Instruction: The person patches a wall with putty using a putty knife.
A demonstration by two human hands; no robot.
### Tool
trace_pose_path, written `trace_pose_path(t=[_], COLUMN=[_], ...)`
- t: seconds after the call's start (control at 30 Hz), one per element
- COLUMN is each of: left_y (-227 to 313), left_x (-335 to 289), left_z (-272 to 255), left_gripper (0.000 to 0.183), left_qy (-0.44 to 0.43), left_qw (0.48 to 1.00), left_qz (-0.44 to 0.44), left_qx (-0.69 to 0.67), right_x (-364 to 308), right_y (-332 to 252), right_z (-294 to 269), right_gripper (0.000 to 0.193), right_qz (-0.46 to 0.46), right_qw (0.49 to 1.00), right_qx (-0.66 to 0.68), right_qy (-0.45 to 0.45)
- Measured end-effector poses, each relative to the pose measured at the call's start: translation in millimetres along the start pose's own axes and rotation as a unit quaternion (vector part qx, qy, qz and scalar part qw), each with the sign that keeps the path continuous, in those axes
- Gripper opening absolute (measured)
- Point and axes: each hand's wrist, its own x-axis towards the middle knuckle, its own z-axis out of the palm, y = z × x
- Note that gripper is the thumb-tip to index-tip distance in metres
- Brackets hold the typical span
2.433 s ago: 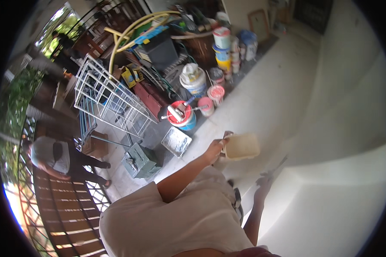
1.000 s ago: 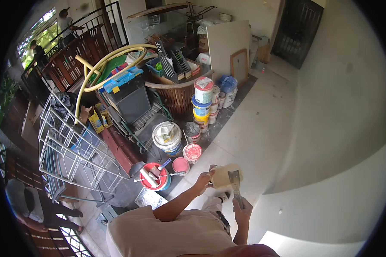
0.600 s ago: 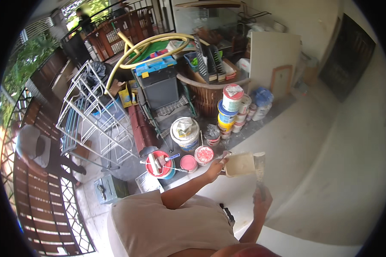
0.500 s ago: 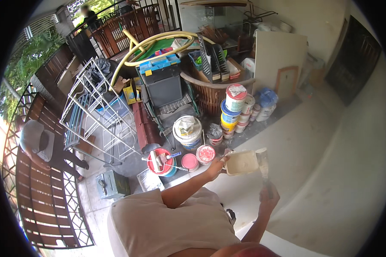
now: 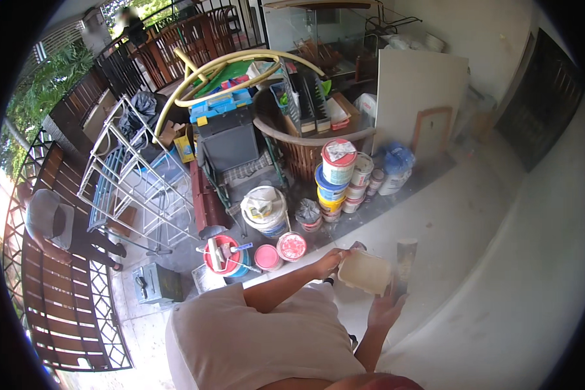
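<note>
My left hand [image 5: 330, 262] is closed on the edge of a shallow rectangular plastic tub [image 5: 364, 272], held tilted in front of my body. Pale putty-coloured material coats the tub. By my left fingertips a small greyish end of something [image 5: 357, 246] pokes out, too unclear to name. My right hand [image 5: 386, 308] is just right of and below the tub, wrapped round the handle of a putty knife [image 5: 406, 260]. The knife's wide, smeared blade points up and away, beside the tub's right side. The fingers partly hide the handle.
A pale wall [image 5: 500, 286] runs along my right. Ahead stand stacked paint tubs [image 5: 335, 188], a white bucket [image 5: 264, 211], a red-lidded bucket with rollers [image 5: 226, 257], and a metal drying rack [image 5: 136, 175]. Another person [image 5: 52, 224] is at far left, near a slatted gate [image 5: 58, 312].
My right hand and the putty knife have come closer to the tub's lower right side. The tub has tipped and shifted slightly down. The surroundings slid left and down in view.
</note>
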Motion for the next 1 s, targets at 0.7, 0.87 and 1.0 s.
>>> trace_pose_path(t=[0.7,0.87,1.0], left_y=[153,131,119], left_x=[471,560,627], left_z=[128,193,254], left_gripper=[0.059,0.056,0.051], left_qy=[0.086,0.076,0.042], left_qw=[0.992,0.993,0.994], left_qz=[-0.074,-0.035,0.070], left_qx=[-0.058,-0.088,-0.077], right_x=[427,498,543], right_y=[-175,-268,-354], right_z=[2,-41,-78], right_gripper=[0.050,0.048,0.046], right_qz=[-0.067,-0.058,-0.064], right_qw=[0.997,0.997,0.996], right_qx=[0.034,0.018,-0.022], right_qy=[-0.031,-0.041,-0.053])
